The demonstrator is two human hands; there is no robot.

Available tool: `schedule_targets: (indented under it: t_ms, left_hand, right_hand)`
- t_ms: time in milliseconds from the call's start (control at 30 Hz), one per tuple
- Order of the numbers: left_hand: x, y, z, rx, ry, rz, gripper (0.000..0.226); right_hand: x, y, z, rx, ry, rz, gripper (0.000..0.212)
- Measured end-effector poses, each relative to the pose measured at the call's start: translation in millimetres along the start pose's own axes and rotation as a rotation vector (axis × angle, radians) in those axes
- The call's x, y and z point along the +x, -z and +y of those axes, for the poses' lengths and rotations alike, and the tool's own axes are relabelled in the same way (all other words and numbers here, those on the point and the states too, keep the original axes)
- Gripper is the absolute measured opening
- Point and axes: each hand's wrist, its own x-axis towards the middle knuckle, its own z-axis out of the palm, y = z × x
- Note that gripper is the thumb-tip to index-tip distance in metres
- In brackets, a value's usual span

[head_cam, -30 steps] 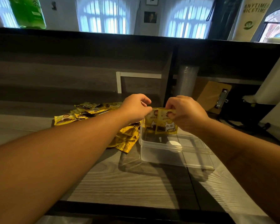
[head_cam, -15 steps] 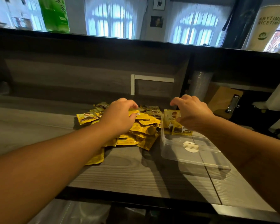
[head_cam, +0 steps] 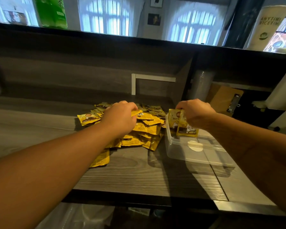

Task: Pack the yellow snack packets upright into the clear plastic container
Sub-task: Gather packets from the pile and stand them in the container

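A loose pile of yellow snack packets (head_cam: 147, 128) lies on the grey wooden counter, left of a clear plastic container (head_cam: 200, 156). My left hand (head_cam: 120, 118) is over the pile, its fingers curled and pinching one yellow packet (head_cam: 136, 112) at its edge. Two or three packets (head_cam: 180, 124) stand upright at the far end of the container. My right hand (head_cam: 196, 113) holds them by their tops with curled fingers. The near part of the container holds only a round white label on its floor.
A raised dark shelf (head_cam: 139, 47) runs across the back above the counter. A stack of clear cups (head_cam: 201, 90) and a brown clipboard (head_cam: 225, 100) stand at the back right. The counter's front edge (head_cam: 139, 195) is close below my arms.
My left hand moved from the container leftward to the pile and closed on a packet. My right hand stayed on the upright packets. The view shifted left.
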Motion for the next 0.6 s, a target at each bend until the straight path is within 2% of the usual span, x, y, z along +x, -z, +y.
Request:
schedule_targets:
  t_ms: [67, 133, 267, 367, 467, 533, 600]
  left_hand:
    - [4.7, -3.3, -7.6, 0.112, 0.033, -0.087, 0.052]
    - [7.3, -6.1, -14.1, 0.167, 0.070, -0.153, 0.055]
    - [7.9, -8.2, -19.2, 0.182, 0.077, -0.108, 0.044]
    - [7.3, -9.4, -20.1, 0.186, 0.058, -0.090, 0.043]
    - [9.3, -11.6, -25.1, 0.093, 0.056, -0.058, 0.046]
    - [12.8, -12.7, -30.5, 0.100, 0.077, -0.140, 0.038]
    - [13.2, -15.5, -34.9, 0.069, 0.086, -0.214, 0.031]
  right_hand:
    - [0.6, 2.3, -5.5, -0.037, 0.032, -0.014, 0.064]
    - [1.1, 6.5, -15.3, -0.056, 0.068, 0.011, 0.072]
    - [7.0, 7.6, -40.3, -0.024, 0.148, 0.073, 0.066]
    - [9.5, 7.8, -61.6, -0.018, 0.200, 0.041, 0.061]
    - [9.1, 8.5, -81.8, -0.001, 0.237, -0.026, 0.063]
    - [7.6, 5.9, -95.5, 0.011, 0.259, -0.112, 0.064]
    - [6.4, 1.4, -108.5, -0.032, 0.268, -0.192, 0.056]
